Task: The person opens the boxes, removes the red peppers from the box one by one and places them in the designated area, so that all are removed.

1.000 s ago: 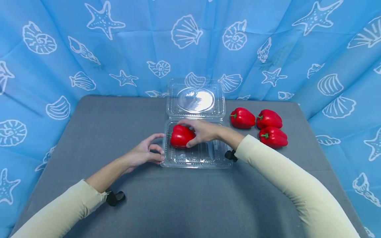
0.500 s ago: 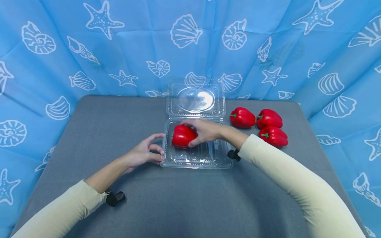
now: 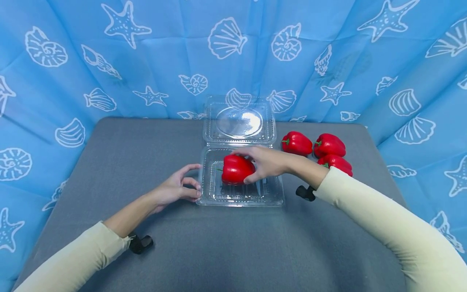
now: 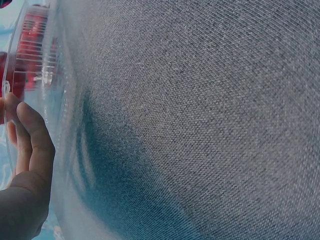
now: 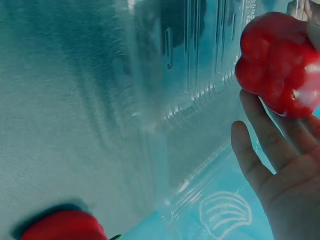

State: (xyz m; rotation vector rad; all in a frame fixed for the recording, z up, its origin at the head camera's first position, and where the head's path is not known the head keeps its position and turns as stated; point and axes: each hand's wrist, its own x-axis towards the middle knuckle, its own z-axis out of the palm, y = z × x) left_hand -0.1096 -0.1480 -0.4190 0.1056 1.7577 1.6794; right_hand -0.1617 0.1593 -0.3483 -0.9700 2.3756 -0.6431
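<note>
My right hand (image 3: 268,162) grips a red bell pepper (image 3: 236,169) from its right side, fingers at the back and thumb in front. In the right wrist view the lobed end of that pepper (image 5: 280,65) shows between thumb and fingers. It is over the base of a hinged clear plastic container (image 3: 215,198), its green stem pointing left. At the container's left rim, my left hand (image 3: 175,188) holds the edge with its fingertips. The left wrist view shows those fingers (image 4: 37,135) bent at the clear rim. The container's lid (image 3: 238,138) stands raised at the back.
Three more red bell peppers lie right of the container: one nearest the lid (image 3: 297,143), one farther right (image 3: 330,145), and one in front (image 3: 337,163), partly covered by my right sleeve. A blue shell-print curtain (image 3: 153,61) hangs behind the grey table (image 3: 146,142).
My right hand has moved right with the bell pepper, from the left side of the container's base toward its middle. The left hand has stayed at the rim.
</note>
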